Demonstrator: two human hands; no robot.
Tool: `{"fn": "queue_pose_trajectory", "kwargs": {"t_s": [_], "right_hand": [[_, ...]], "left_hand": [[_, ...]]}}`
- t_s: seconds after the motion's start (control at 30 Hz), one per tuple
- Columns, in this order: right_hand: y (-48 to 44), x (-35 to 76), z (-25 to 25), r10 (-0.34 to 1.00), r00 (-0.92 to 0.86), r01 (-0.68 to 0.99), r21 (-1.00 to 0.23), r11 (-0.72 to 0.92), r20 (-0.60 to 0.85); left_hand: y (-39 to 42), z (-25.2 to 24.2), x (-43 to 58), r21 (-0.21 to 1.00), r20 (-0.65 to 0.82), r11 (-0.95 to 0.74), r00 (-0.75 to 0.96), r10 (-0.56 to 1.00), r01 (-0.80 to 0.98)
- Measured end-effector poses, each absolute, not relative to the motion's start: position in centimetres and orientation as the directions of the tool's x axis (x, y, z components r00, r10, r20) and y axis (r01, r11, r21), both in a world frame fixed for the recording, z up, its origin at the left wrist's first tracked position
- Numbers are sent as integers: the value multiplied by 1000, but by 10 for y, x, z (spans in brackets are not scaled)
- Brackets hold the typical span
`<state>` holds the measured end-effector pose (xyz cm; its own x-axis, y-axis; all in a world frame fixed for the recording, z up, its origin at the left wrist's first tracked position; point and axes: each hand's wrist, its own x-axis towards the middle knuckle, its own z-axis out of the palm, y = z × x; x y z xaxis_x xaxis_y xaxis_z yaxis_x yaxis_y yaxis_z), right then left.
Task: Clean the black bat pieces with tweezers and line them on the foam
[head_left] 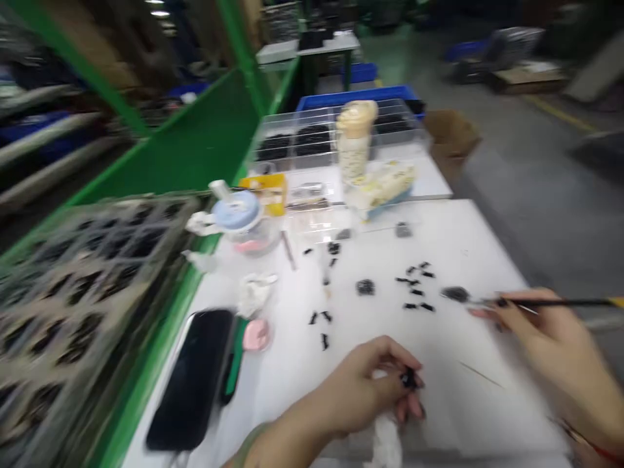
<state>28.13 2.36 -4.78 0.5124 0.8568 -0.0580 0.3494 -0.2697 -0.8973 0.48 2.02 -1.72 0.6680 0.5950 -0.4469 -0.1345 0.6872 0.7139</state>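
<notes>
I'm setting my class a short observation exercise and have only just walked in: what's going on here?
A person works at a white table. The left hand pinches a small black piece. The right hand holds a thin dark tool, its tip beside a dark clump. Similar-looking black bits lie scattered ahead of the hands; a phone and a blue-lidded cup stand off to the left.

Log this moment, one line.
left hand: pinching small black part | right hand: holding thin black-handled tool, tip by dark clump
</notes>
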Motion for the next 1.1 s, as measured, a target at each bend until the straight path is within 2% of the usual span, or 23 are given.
{"fn": "queue_pose_trajectory", "kwargs": {"t_s": [0.43, 0.9, 1.1], "right_hand": [[18, 270, -35, 891, 443, 361, -889, -282, -103], [16, 272, -36, 933, 358, 460, -865, -202, -28], [14, 276, -30, 965, 259, 559, -820, -120, 35]], "left_hand": [[24, -2, -7, 746, -515, 664, 666, 539, 40], [25, 7, -9, 730, -550, 679, 658, 513, 81], [27, 11, -7, 730, -565, 675, 650, 509, 106]]}}
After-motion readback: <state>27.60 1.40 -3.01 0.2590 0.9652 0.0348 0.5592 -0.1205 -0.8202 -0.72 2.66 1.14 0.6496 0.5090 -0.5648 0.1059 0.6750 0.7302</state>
